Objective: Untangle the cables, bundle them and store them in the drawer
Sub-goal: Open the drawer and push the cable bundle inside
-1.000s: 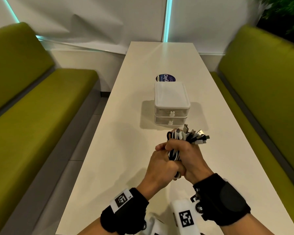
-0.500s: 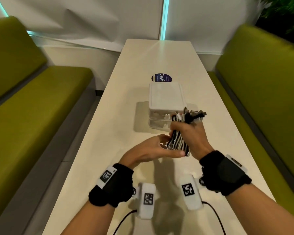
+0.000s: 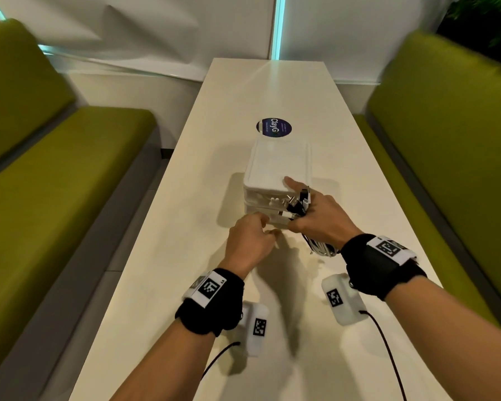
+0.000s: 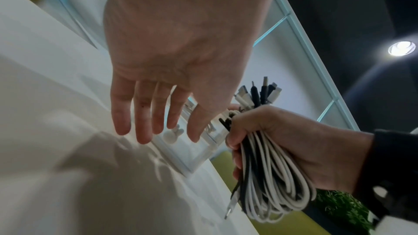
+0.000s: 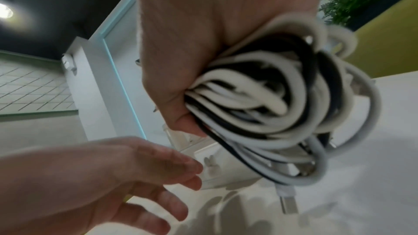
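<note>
My right hand (image 3: 315, 218) grips a coiled bundle of white and black cables (image 4: 269, 176), plugs sticking up above the fist (image 3: 300, 202); the loops hang below it (image 5: 271, 103). Its index finger stretches out onto the top of the small white two-drawer box (image 3: 275, 169) in the middle of the table. Both drawers look closed, each with a small white knob (image 4: 173, 134). My left hand (image 3: 252, 238) is empty, its fingers (image 4: 142, 122) straight, reaching at the lower drawer front just short of the knob.
The box stands on a long white table (image 3: 185, 256) with a dark round sticker (image 3: 273, 127) behind it. Green benches run along both sides (image 3: 55, 183) (image 3: 446, 140). A wall closes the far end.
Both hands moved forward to the drawer box. My left hand let go of the bundle and opened toward the lower drawer; my right hand carried the bundle up against the box.
</note>
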A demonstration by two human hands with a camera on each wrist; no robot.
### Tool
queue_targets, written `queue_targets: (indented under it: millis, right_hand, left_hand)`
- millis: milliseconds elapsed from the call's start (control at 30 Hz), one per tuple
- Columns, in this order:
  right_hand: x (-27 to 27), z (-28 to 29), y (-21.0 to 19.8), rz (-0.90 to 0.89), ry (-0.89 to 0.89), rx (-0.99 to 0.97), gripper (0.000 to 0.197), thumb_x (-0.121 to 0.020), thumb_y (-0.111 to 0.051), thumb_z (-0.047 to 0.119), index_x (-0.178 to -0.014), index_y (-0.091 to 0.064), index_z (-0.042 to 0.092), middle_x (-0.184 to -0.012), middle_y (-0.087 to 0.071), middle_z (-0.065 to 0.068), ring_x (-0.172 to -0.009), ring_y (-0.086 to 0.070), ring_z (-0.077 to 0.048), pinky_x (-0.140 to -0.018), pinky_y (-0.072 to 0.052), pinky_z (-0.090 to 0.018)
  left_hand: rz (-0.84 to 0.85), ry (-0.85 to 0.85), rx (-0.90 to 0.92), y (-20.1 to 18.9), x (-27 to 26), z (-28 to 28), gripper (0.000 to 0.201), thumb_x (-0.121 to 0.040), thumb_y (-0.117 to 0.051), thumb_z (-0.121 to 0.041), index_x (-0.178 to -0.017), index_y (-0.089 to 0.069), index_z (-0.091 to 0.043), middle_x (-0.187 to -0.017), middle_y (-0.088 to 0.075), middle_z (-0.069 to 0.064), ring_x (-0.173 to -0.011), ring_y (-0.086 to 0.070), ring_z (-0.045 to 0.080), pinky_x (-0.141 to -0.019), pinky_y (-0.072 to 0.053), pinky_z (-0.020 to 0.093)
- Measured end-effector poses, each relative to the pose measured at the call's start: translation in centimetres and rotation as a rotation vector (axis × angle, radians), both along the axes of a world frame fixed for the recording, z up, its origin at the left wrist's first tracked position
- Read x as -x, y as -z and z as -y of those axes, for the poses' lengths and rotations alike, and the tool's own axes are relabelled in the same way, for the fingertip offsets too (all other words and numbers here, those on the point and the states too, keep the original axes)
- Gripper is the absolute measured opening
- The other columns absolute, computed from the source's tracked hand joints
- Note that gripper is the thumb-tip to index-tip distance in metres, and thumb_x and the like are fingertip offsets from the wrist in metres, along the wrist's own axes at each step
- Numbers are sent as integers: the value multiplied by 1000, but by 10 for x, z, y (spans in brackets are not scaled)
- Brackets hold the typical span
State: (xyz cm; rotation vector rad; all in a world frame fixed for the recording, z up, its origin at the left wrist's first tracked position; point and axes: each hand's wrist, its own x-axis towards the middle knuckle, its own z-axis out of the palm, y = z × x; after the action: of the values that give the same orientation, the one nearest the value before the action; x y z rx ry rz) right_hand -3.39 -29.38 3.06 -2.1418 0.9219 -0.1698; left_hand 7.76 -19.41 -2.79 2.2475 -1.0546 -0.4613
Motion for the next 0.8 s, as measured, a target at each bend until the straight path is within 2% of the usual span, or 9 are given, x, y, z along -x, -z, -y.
queue_targets:
  millis: [67,167,233,300,400,500,567,633,800]
  right_hand:
    - [9,-12,0,17,-10,-6,100,-45,-59,51,-142,-36,50,-119,-67,17,-111,-60,-13,-97,-48,-34]
    - [24,-29,4,19,-22,8,90,-55,-63,37,-139,-39,53,-110,-69,17,-102,-62,-11,-90,-51,-32]
    - [35,-41,7,21,-37,28,86,-60,-65,26,-137,-39,57,-105,-71,16,-97,-64,-11,-85,-53,-31]
    - [47,-52,10,15,-58,49,85,-60,-64,25,-135,-40,58,-103,-72,15,-94,-64,-11,-83,-54,-30]
    - [66,-66,14,48,-61,-8,84,-56,-64,26,-134,-48,54,-106,-71,22,-96,-65,-1,-85,-52,-26]
    - [77,-74,12,41,-49,-23,83,-56,-63,25,-132,-49,53,-107,-68,27,-95,-63,4,-86,-52,-25]
    - [78,-78,9,40,-39,-21,82,-59,-66,23,-133,-49,52,-112,-67,26,-104,-63,1,-93,-52,-30]
    - [78,-81,9,33,-26,-11,82,-59,-65,21,-133,-48,54,-112,-69,21,-103,-64,-5,-92,-53,-35]
    - [77,-88,10,22,3,11,83,-60,-61,21,-132,-45,58,-108,-69,20,-99,-64,-8,-87,-55,-35]
  left_hand:
    - [0,-12,2,-2,6,-8,27,-87,-67,-36,-109,-67,-21,-112,-68,-1,-97,-66,24,-86,-52,35]
    - [71,-38,-40,0,17,-25,22,-85,-67,-41,-94,-68,-21,-95,-71,-2,-78,-69,25,-72,-56,38]
    - [191,-57,-77,3,25,-40,26,-86,-64,-45,-88,-66,-19,-88,-69,1,-79,-66,27,-66,-52,36]
    - [278,-65,-87,6,33,-53,31,-88,-61,-48,-89,-66,-17,-89,-68,4,-83,-65,30,-63,-46,35]
    - [331,-62,-111,4,45,-68,33,-88,-59,-48,-89,-67,-16,-91,-69,5,-84,-64,31,-63,-41,33]
    - [332,-49,-129,2,53,-75,28,-89,-56,-42,-90,-71,-19,-90,-71,5,-83,-65,30,-68,-47,35]
    - [331,-36,-130,0,58,-79,22,-87,-56,-34,-89,-72,-19,-89,-71,6,-83,-65,31,-70,-48,36]
    - [341,-29,-125,-3,61,-82,20,-84,-57,-30,-89,-71,-17,-90,-71,6,-83,-64,31,-70,-47,35]
    - [390,27,-186,-6,68,-95,28,-82,-64,-41,-92,-71,-16,-92,-70,8,-85,-65,30,-71,-48,34]
